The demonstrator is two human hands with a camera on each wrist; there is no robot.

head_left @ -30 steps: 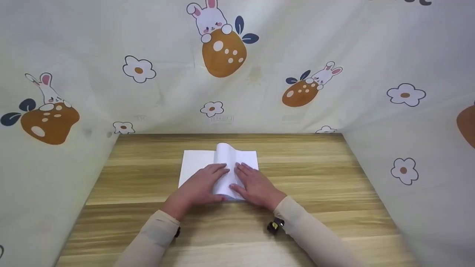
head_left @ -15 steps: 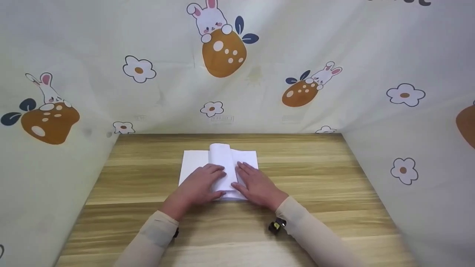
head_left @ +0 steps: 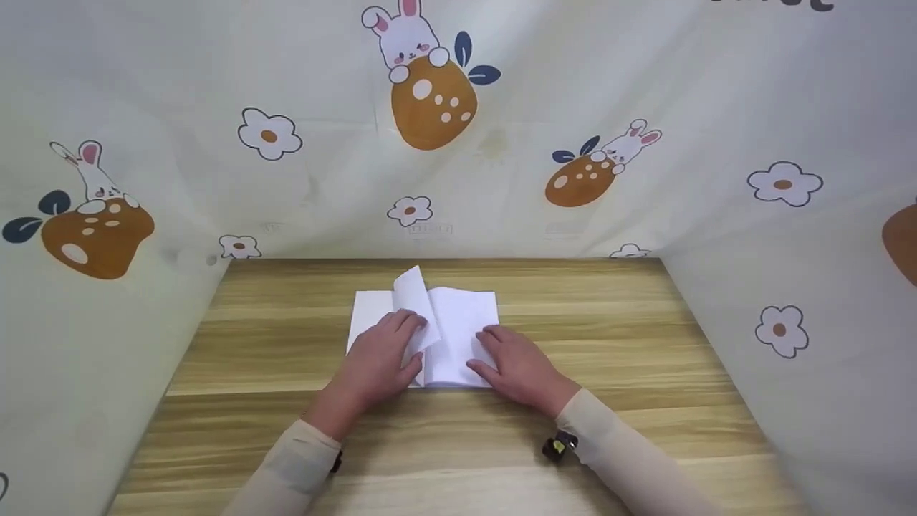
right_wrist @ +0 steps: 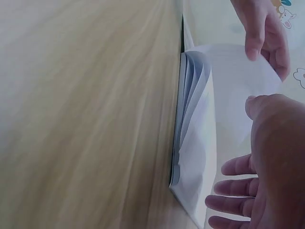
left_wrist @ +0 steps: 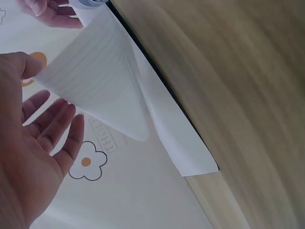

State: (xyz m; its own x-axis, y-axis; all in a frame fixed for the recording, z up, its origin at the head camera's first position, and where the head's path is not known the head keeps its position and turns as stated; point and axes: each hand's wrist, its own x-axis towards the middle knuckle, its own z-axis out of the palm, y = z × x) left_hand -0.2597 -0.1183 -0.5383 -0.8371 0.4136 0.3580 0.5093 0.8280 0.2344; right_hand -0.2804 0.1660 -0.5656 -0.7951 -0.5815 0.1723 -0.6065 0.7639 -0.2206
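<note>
An open notebook (head_left: 458,337) with white pages lies on the wooden table. My left hand (head_left: 372,365) pinches a raised page (head_left: 414,294) near its edge, and the page stands slanted over the left side. Faint ruled lines show on that page (left_wrist: 100,76) in the left wrist view, with my thumb at its corner. At the right edge of the notebook, my right hand (head_left: 526,369) rests with its fingers loosely bent over the right-hand page. The right wrist view shows the stacked page edges (right_wrist: 190,95) curving up beside my spread right fingers (right_wrist: 233,205).
The wood-grain table (head_left: 594,315) is enclosed at the back and sides by a pale cloth (head_left: 322,186) printed with rabbits, orange fruit and flowers. A small black device (head_left: 559,446) sits at my right wrist.
The page curled up mid-notebook has swung leftward with my left hand and now stands raised, baring the right-hand page. My right hand has slid right, toward the notebook's outer edge.
</note>
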